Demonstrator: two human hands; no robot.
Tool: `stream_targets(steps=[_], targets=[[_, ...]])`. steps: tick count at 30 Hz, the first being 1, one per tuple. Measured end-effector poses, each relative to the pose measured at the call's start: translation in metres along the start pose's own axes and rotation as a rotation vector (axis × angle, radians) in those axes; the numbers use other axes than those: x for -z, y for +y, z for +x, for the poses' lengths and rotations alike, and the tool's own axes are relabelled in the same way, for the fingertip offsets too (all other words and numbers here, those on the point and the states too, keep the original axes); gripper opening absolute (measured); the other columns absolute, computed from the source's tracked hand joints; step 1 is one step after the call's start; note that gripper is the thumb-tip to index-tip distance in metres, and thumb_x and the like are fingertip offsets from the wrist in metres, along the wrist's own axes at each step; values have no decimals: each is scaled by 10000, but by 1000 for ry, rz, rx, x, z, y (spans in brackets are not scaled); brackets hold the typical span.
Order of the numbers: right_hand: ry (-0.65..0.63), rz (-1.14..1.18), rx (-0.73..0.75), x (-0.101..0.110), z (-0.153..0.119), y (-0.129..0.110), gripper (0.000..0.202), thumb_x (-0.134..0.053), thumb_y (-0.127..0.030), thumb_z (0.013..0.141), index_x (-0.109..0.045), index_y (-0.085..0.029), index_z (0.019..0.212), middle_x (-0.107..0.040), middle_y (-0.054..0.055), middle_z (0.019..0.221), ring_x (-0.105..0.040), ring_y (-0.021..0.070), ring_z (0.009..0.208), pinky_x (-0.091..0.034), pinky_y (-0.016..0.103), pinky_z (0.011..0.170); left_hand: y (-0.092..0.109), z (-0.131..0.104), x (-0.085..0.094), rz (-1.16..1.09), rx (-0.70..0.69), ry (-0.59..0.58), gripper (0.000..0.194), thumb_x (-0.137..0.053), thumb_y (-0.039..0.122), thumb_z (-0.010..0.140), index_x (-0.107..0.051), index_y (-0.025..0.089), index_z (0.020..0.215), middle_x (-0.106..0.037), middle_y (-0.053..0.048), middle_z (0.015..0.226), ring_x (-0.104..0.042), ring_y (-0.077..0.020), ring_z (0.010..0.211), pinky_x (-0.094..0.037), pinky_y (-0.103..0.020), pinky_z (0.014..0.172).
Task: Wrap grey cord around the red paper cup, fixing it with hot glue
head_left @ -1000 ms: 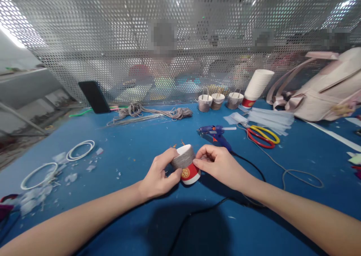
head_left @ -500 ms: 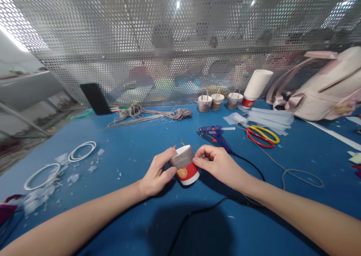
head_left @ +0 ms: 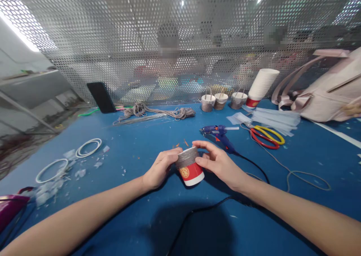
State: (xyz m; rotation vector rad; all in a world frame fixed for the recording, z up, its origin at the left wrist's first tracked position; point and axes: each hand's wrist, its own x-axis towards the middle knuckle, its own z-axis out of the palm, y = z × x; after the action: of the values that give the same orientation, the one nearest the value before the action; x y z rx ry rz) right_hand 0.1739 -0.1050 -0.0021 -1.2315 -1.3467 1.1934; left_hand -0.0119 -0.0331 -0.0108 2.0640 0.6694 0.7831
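Observation:
A red and white paper cup (head_left: pixel 193 173) with a gold emblem is held tilted above the blue table, its upper part wound with grey cord (head_left: pixel 187 157). My left hand (head_left: pixel 162 166) grips the cup from the left, with some fingers hidden behind it. From the other side my right hand (head_left: pixel 217 162) holds the cup, thumb on the wound cord and index finger at the rim. Behind my right hand lies a blue glue gun (head_left: pixel 218 134) with a clear stick in its back.
Along the back stand cord-wrapped cups (head_left: pixel 208 103), a stack of paper cups (head_left: pixel 262 87), a phone (head_left: pixel 100 97) and bundled cord (head_left: pixel 169 113). Scissors (head_left: pixel 266 137) and clear glue sticks (head_left: pixel 275 118) lie right, white rings (head_left: pixel 88 147) left. A black cable (head_left: pixel 203 208) crosses in front.
My right hand has shifted from pinching at the cup's side to holding it, index finger now at the rim. My left thumb has moved up from the cup's front. The view has turned slightly left.

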Motion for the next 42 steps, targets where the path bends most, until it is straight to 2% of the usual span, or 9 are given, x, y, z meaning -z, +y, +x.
stream_targets(steps=[3,8,13,18,23,29,34,38,42], targets=[[-45,28,28,2,2,3,383,-588,-287,800,-516,-228,1172,-349,-82,566,-357,94,506,-319,230,481,1,3,2,-183,14,-58,314,-331,285,865,-554,153,688,-589,-73,758,-535,-187,738,-472,-346,759],[101,-83,123,4,7,3,314,-609,-259,747,-539,-189,1045,-461,-55,642,-447,104,574,-391,247,545,6,8,5,-71,-41,46,254,-398,263,883,-630,167,924,-636,-95,982,-545,-212,991,-418,-370,927],[132,-80,154,0,6,4,265,-605,-246,762,-519,-194,1007,-522,-28,722,-473,105,602,-414,246,562,12,12,9,136,-182,61,240,-423,172,890,-635,193,1001,-646,-71,983,-563,-175,969,-451,-334,883],[168,-151,410,-1,8,13,159,-578,-186,797,-520,-209,944,-525,48,1069,-529,108,736,-470,268,685,14,16,15,281,-439,68,260,-436,81,863,-627,182,1008,-659,-82,996,-554,-184,1030,-438,-372,930],[154,-265,521,4,14,22,140,-533,-160,836,-535,-209,967,-548,66,1062,-560,139,796,-490,283,677,6,17,15,357,-519,23,310,-425,68,808,-596,172,1045,-653,-103,1023,-546,-223,1078,-452,-433,934],[112,-238,583,4,12,23,220,-479,-162,861,-532,-231,1063,-540,78,1123,-565,177,927,-512,311,707,-2,18,10,501,-591,112,315,-600,118,720,-536,190,1020,-616,-93,980,-563,-235,1016,-477,-452,896],[162,-134,551,0,11,25,259,-477,-153,833,-508,-228,1080,-476,93,1230,-563,134,792,-501,290,638,-4,18,8,527,-577,158,259,-624,130,729,-518,192,957,-602,-82,948,-574,-218,974,-496,-428,864],[251,-123,461,-2,14,27,160,-533,-184,792,-500,-194,949,-532,68,1030,-522,109,666,-450,254,554,-5,18,8,509,-534,190,200,-611,128,739,-511,191,900,-601,-63,903,-585,-198,934,-491,-422,884],[226,-263,415,-2,14,25,98,-605,-203,771,-543,-185,845,-508,-22,730,-438,94,548,-403,249,538,-3,16,7,520,-458,243,142,-608,173,758,-497,189,846,-617,-58,874,-604,-194,923,-505,-381,848]])
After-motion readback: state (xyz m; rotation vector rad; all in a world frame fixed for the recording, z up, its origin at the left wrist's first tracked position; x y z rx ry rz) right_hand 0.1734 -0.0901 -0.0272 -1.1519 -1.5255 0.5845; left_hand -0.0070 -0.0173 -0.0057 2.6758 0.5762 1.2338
